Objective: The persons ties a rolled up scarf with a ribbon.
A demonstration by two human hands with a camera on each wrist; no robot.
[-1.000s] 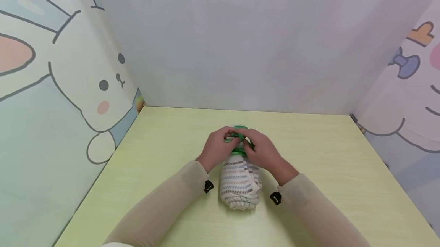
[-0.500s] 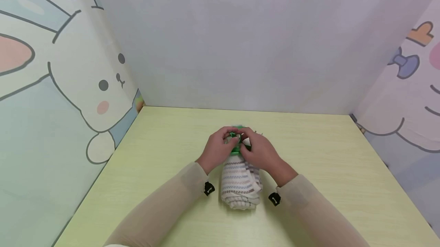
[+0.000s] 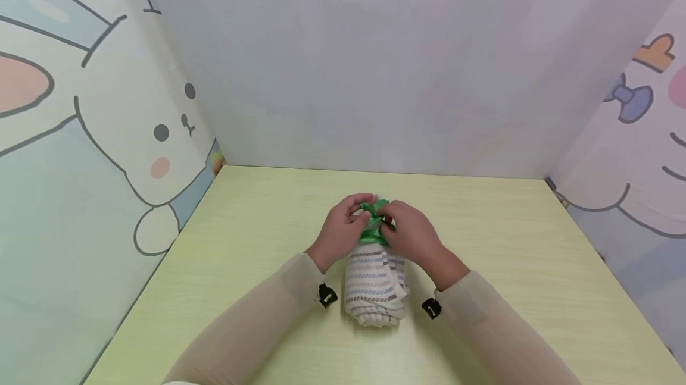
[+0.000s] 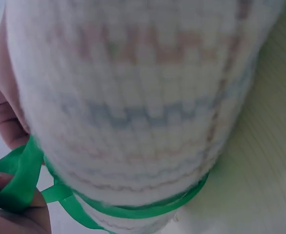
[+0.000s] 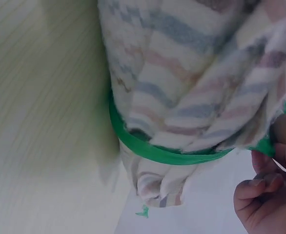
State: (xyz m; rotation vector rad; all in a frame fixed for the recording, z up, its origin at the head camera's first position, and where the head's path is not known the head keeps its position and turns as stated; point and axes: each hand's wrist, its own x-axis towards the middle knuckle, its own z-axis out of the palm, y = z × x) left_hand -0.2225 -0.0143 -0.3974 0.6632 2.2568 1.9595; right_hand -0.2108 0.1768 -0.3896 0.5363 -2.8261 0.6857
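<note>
A rolled white towel (image 3: 375,281) with rows of blue, brown and pink marks lies on the table, pointing away from me. Round its far end runs a shiny green ribbon (image 3: 372,236), seen as a band in the right wrist view (image 5: 167,155). My left hand (image 3: 342,223) pinches a loop of the ribbon; in the left wrist view the loop (image 4: 23,183) is between thumb and fingers. From the other side my right hand (image 3: 411,231) pinches another part of the ribbon with its fingertips. The knot area is partly hidden by the fingers.
The pale yellow-green table (image 3: 257,212) stretches out on both sides of the towel. Behind it stands a plain whitish backdrop (image 3: 375,75), and cartoon-printed panels rise at left (image 3: 134,105) and right. A dark tag (image 3: 327,296) hangs at the left cuff.
My right hand first drew in toward the left, then moved back right, apart from the left hand. More green ribbon loop shows between the hands now. The towel has stayed in place.
</note>
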